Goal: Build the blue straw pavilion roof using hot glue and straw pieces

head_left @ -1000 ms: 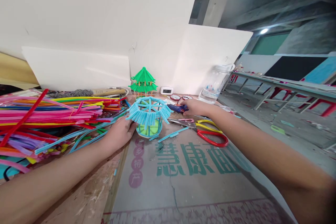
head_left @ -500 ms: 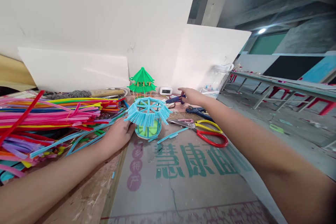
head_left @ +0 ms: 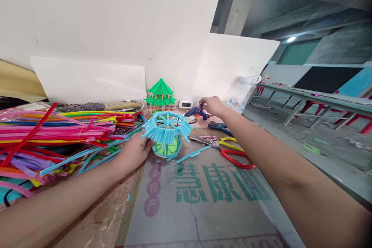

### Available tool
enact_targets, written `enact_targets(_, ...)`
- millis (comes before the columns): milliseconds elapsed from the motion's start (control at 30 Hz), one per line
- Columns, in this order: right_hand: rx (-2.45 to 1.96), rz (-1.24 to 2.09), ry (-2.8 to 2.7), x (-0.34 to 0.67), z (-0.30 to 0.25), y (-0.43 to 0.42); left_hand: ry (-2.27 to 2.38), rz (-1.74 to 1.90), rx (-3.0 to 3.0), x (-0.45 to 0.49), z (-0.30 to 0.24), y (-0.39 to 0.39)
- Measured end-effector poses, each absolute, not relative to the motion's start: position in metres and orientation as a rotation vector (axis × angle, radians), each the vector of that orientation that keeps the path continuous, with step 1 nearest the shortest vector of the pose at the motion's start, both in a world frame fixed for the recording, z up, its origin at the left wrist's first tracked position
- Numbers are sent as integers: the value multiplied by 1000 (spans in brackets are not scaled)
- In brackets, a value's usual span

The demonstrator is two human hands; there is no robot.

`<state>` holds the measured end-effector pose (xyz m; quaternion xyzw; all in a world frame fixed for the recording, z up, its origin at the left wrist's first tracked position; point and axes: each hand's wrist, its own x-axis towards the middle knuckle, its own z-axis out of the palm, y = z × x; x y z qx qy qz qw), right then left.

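Observation:
My left hand [head_left: 136,149] grips the left side of a small blue pipe-cleaner pavilion [head_left: 167,133]; its fingertips are partly hidden by the fringed roof. The model has an open, spoked roof top and a light green floor. Farther back, my right hand [head_left: 213,105] has its fingers closed around the rear of a dark blue glue gun [head_left: 195,111], whose nozzle points left toward the pavilion. Behind the blue model stands a green two-tiered pagoda [head_left: 161,92]. Cut blue pipe-cleaner pieces [head_left: 194,154] lie to the right of the pavilion.
Scissors with red and yellow handles [head_left: 235,153] and dark blue pliers [head_left: 222,127] lie under my right forearm. Bundled pipe cleaners [head_left: 64,128] heap up at left. A small white clock [head_left: 186,104], a clear plastic jar [head_left: 242,91] and white boards [head_left: 174,46] stand at the back.
My right hand's fingers have curled onto the glue gun, which now sits more tilted. My left hand stays at the pavilion. The whole view has shifted slightly.

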<state>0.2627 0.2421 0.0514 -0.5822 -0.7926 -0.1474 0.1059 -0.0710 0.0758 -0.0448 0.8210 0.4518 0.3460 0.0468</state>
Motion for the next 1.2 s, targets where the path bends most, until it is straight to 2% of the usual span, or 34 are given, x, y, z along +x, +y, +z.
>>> enact_targets(200,-1647,-519,-2242,265,45,239,1360,1028,2551,-71,-44,76)
enact_targets(467,-1463,-412,-2156,255,52,207,1345,1066,2537,-71,-46,77)
enact_targets(600,-1423,-186,-2189,246,54,167,1325,1107,2500,-70,-44,76)
enact_targets(867,-1169,520,-2721,240,55,80,1340,1100,2487,-71,-46,77)
enact_targets(933,-1140,598,-2764,238,53,69,1350,1096,2499,-71,-47,78)
enact_targets(1200,-1178,451,-2791,230,27,64,1369,1071,2502,-72,-46,78)
